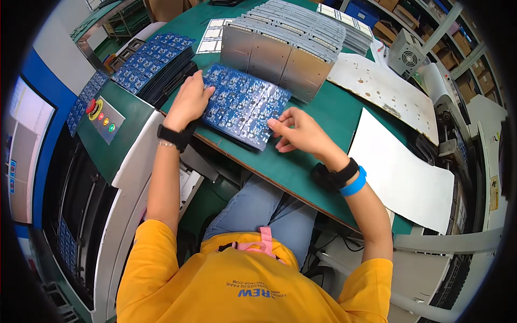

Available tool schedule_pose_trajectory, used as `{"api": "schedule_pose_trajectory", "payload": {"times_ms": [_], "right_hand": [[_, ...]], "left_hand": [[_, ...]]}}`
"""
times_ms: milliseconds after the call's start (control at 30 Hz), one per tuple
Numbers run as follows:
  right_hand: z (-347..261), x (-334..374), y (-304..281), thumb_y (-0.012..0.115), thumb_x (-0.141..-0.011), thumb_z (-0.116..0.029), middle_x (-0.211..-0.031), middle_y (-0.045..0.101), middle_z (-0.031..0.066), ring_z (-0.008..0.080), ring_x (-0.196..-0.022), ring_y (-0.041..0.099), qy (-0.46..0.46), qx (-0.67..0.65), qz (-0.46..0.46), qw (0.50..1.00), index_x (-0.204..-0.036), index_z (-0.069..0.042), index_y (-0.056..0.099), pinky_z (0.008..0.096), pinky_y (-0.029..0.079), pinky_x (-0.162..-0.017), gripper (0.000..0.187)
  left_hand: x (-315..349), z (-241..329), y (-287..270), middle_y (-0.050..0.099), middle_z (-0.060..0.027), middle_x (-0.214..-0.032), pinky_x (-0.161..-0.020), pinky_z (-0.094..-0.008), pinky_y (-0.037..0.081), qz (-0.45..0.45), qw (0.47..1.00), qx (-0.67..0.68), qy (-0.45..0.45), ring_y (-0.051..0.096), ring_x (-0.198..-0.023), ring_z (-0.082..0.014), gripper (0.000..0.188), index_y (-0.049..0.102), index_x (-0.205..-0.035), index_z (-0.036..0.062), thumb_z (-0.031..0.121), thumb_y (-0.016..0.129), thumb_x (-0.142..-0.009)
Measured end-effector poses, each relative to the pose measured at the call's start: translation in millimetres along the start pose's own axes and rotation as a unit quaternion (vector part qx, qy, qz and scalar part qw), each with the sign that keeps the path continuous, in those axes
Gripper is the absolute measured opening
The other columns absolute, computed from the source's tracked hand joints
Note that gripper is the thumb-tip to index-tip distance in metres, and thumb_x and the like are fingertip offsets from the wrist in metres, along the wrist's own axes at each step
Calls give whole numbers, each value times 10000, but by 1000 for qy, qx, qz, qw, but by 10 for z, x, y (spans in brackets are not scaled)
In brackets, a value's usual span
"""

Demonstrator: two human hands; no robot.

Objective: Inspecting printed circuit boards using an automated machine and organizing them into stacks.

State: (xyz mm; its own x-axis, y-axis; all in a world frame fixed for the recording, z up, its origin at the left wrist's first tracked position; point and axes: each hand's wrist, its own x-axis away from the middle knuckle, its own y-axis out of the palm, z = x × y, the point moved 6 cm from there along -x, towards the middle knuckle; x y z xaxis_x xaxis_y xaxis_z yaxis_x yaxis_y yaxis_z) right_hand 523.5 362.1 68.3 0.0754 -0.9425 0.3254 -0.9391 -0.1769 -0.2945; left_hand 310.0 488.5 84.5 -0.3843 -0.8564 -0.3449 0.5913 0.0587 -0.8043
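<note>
Left hand grip pinching blue circuit panel edge; right hand grip pinching near corner; green table.

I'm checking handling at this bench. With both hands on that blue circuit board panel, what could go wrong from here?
The blue circuit board panel lies close to the green table's near edge, so a pull toward the body might slide it off. The left hand and right hand are bare, so fingers may smudge or knock small parts. The upright stack of grey panels stands just behind and could be nudged over.
</note>
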Motion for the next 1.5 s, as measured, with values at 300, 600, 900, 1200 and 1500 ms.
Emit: {"api": "schedule_pose_trajectory", "payload": {"times_ms": [300, 600, 900, 1200, 1500], "right_hand": [[-206, 999, -301, 601, -863, -137, -852, 595, 103, 127, -708, 591, -71, -146, 62, 985, -1212, 42, 287, 261, 536, -520, 502], [752, 1702, -862, 639, -823, -105, -801, 643, 72, 109, -663, 601, 67, -185, 156, 968, -1235, 6, 393, 212, 494, -544, 492], [943, 1267, -803, 632, -846, -149, -822, 604, 88, 101, -695, 592, 114, -173, 108, 972, -1290, 109, 274, 230, 517, -553, 626], [643, 1263, -1015, 666, -782, -401, -536, 610, 82, 155, -477, 622, 91, 207, 50, 973, -645, 16, 574, 247, 483, -498, 449], [598, 1173, -1172, 663, -736, -497, -547, 604, 70, 213, -529, 616, 58, 450, 92, 886, -697, -62, 624, 334, 473, -514, 439]], "left_hand": [[691, 1051, -436, 468, -204, -978, -810, -351, 414, 58, 993, 74, 73, 508, -912, -330, 512, 325, -1284, -104, 178, 514, -900], [920, 1727, 380, 505, -184, -996, -849, -398, 362, -94, 972, 54, 211, 466, -979, -331, 593, 383, -1240, -127, 250, 600, -838], [1049, 1797, 318, 478, -126, -1248, -983, -419, 288, -72, 976, 54, 196, 404, -1185, -328, 395, 499, -1219, 47, 161, 558, -845], [1299, 1650, 489, 542, -122, -1092, -925, -403, 344, -32, 967, 115, 225, 488, -1077, -310, 251, 578, -1061, 25, 64, 556, -814], [1249, 1656, 638, 554, -100, -1041, -898, -404, 351, 44, 956, 122, 263, 514, -1020, -297, 208, 592, -988, 46, 33, 571, -781]]}}
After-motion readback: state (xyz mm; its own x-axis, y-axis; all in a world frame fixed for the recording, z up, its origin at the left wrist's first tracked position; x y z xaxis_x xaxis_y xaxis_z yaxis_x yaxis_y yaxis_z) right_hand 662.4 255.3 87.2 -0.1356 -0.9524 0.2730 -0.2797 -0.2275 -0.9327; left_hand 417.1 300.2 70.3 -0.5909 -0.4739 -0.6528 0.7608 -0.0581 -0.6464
